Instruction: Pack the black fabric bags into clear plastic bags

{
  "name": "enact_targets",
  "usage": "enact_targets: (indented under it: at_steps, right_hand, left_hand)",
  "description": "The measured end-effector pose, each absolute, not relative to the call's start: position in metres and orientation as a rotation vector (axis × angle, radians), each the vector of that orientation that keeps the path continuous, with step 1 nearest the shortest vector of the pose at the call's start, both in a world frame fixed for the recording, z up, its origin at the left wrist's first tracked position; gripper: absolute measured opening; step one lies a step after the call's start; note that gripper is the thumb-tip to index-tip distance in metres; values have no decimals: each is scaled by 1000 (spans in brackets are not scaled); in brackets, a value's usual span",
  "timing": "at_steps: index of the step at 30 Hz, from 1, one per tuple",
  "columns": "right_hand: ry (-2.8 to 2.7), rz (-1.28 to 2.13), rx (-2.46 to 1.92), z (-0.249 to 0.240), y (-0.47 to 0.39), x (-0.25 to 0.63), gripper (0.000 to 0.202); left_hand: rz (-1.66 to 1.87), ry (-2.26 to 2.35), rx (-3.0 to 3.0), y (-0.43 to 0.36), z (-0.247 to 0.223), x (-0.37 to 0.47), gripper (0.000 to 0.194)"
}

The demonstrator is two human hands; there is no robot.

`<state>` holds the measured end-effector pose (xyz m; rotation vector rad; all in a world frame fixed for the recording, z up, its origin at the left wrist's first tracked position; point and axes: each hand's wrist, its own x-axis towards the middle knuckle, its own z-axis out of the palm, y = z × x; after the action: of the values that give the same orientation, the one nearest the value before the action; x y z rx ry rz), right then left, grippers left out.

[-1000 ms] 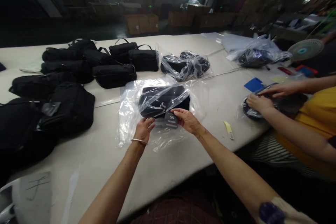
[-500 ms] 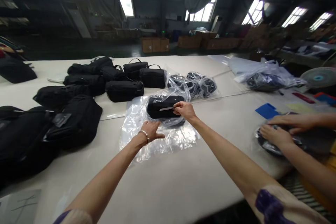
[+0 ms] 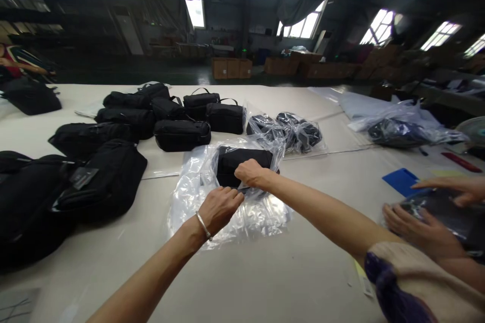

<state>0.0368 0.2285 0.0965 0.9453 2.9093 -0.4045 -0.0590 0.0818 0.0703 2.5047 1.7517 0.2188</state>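
A black zip bag lies within a clear plastic bag, its front side towards me. My left hand, with a bangle at the wrist, has its fingers closed on the plastic just below the black bag. Against the black bag's front, my right hand is curled into a closed shape. Its fingertips face away from me, so whatever they hold is hidden. Loose, shiny plastic spreads over the table beneath both hands.
Several black bags stand on the left and back of the white table. Plastic-wrapped black bags lie behind. At right, a co-worker's hands rest on a wrapped item near a blue card.
My right hand has lowered onto the black bag's front, and the thin strip it held is out of sight. My left hand's spread fingers have closed on the plastic. The view has shifted slightly.
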Motion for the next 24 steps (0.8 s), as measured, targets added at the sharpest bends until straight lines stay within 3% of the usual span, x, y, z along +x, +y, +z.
enact_targets:
  at_steps: [2,4,7,11,13,15,18,20,24]
  right_hand:
    - [2929,-397,901,107,237,50,11]
    - [2962,-424,903,125,252,73,11]
    - [3068,-432,1229,146,279,113,22]
    - [3051,-380,1890,138,300,137,84]
    - [2884,-551,2077,120,304,135,98]
    - [2698,-735,2202,104,308,132,85]
    - [2544,-867,2319,98,321,143,43]
    - [2496,-914,2369,109,333,161,24]
    - [2403,-1080,2448,142,344,194,13]
  left_hand:
    - [426,1644,2511,81,75,-73,15]
    - [794,1599,2458,80,80,-96,39]
    - [1233,1945,2182,87,83,-137,67]
    - [1073,2294,1713,123,84,-166,98]
    - [899,2299,1500,145,86,-168,90]
    - [816,2293,1333,164,89,-170,61]
    - [871,2260,1228,179,99,-186,20]
    - [984,2208,1163,182,107,-203,14]
    - [1373,2025,984,179,122,-233,25]
